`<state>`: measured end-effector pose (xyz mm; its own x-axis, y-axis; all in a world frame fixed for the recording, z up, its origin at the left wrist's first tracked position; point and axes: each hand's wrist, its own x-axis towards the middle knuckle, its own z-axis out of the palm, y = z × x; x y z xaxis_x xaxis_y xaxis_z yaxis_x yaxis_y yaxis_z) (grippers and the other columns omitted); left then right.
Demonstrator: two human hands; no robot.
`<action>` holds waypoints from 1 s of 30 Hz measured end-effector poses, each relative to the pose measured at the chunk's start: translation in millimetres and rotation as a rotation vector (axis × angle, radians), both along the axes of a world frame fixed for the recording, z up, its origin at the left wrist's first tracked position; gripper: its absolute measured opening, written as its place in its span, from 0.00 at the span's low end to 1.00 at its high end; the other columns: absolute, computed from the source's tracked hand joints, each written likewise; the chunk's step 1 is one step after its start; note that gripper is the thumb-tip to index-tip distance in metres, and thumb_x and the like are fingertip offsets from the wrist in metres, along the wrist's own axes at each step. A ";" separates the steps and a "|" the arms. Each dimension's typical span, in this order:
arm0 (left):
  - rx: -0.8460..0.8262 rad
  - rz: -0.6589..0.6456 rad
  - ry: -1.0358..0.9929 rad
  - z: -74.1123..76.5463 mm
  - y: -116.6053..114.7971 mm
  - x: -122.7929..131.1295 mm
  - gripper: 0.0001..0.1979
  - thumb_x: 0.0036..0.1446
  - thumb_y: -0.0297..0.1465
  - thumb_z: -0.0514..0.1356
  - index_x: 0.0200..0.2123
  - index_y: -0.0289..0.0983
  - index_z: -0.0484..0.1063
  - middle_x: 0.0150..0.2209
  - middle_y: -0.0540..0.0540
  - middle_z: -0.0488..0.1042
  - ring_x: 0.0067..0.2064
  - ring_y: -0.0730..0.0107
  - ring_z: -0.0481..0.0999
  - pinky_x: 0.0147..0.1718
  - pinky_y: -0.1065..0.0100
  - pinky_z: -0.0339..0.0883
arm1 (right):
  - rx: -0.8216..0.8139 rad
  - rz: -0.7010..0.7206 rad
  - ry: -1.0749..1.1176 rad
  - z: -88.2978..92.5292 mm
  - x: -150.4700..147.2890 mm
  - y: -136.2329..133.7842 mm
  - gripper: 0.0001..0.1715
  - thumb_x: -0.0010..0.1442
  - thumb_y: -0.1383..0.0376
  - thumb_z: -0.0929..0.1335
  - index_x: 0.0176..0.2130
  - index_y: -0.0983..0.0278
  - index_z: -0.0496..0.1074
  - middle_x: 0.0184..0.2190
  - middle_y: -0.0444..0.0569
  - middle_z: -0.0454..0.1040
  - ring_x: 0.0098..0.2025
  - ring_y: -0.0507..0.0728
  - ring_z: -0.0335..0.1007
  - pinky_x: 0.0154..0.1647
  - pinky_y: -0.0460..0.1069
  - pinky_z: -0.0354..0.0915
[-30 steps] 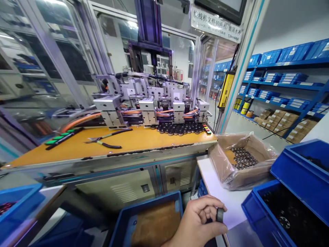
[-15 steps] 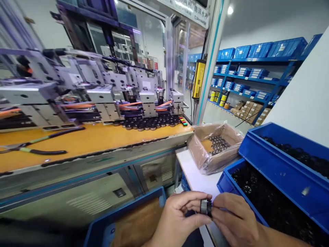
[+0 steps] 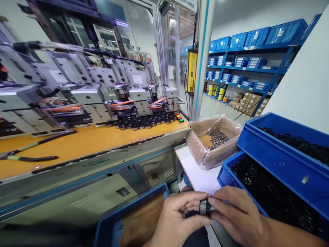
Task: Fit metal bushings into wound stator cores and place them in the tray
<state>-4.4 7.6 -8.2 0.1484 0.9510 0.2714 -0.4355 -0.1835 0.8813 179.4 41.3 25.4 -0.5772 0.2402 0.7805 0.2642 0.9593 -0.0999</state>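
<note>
My left hand (image 3: 177,219) and my right hand (image 3: 235,216) meet at the bottom of the view, both pinching one small dark ring-shaped part (image 3: 204,207) between thumb and fingertips. The part sits over the near edge of a white side table (image 3: 197,175). Right of my right hand is a blue bin (image 3: 272,195) full of black ring parts. Below my left hand stands another blue bin (image 3: 133,223) lined with brown paper.
A yellow-topped machine bench (image 3: 84,144) carries a row of winding heads (image 3: 128,99), a line of black parts (image 3: 144,122) and pliers (image 3: 28,154). A plastic-lined cardboard box (image 3: 213,140) of small metal parts sits on the white table. Blue shelving (image 3: 252,65) stands far right.
My right hand has come in and joined the left on the ring part. The view has swung right and closer, pushing the machine bench leftward.
</note>
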 end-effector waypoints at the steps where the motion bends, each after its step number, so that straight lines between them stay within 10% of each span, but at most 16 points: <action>1: -0.020 -0.013 -0.015 0.2 -0.4 0.6 0.23 0.41 0.16 0.71 0.40 0.44 0.82 0.32 0.50 0.84 0.33 0.71 0.83 0.34 0.80 0.75 | 0.001 0.000 -0.004 -0.7 0.4 0.1 0.09 0.64 0.72 0.66 0.45 0.73 0.72 0.34 0.51 0.76 0.36 0.50 0.73 0.39 0.45 0.72; 14: -0.185 -0.179 -0.105 -10.6 -7.5 -2.1 0.20 0.42 0.22 0.73 0.41 0.43 0.81 0.33 0.48 0.84 0.35 0.68 0.83 0.38 0.73 0.77 | 0.080 0.009 -0.119 -5.9 8.0 -5.9 0.11 0.65 0.72 0.65 0.46 0.72 0.71 0.34 0.52 0.76 0.37 0.54 0.74 0.38 0.49 0.73; 20: -0.254 0.063 -0.201 -10.7 -20.8 21.0 0.17 0.38 0.26 0.75 0.36 0.39 0.80 0.35 0.46 0.83 0.37 0.65 0.83 0.40 0.68 0.77 | 0.181 0.026 -0.079 0.2 4.2 -7.2 0.11 0.64 0.72 0.63 0.44 0.77 0.71 0.33 0.57 0.75 0.39 0.58 0.73 0.38 0.51 0.74; 30: 0.654 0.402 0.564 9.5 -8.6 -9.9 0.21 0.44 0.23 0.72 0.44 0.39 0.79 0.35 0.45 0.81 0.35 0.70 0.81 0.36 0.77 0.75 | -0.127 0.120 0.043 2.3 -0.4 -12.7 0.12 0.61 0.78 0.64 0.45 0.76 0.71 0.38 0.58 0.75 0.44 0.56 0.72 0.45 0.50 0.75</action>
<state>-14.3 -1.1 1.3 0.1148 0.6448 0.7557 0.2259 -0.7578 0.6122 179.0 28.6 27.6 -0.5745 0.2699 0.7728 0.1410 0.9626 -0.2313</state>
